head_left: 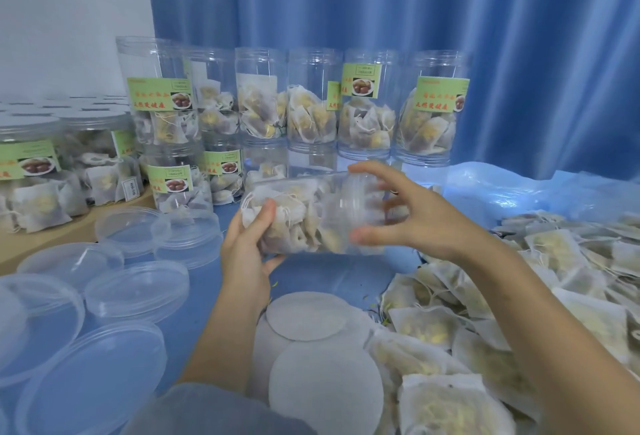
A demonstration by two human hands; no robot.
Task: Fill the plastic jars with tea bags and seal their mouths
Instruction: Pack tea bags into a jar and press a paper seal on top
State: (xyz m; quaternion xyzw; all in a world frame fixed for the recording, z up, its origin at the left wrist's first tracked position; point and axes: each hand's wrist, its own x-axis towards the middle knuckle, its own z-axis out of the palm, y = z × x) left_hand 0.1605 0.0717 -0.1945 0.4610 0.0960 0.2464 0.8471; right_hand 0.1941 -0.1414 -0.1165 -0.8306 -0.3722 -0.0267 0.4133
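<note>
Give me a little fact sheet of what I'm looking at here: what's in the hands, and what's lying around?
held item: clear jar, on its side, stuffed with tea bags
left hand: grips the jar's tea-bag end
right hand: fingers spread around the jar's other end
front centre: white round seal discs, overlapping
right: heap of loose tea bags
left: clear plastic lids, loose on the blue surface
back row: partly filled jars, no lids, some with green labels
far left: lidded jars, filled
background: blue curtain
</note>
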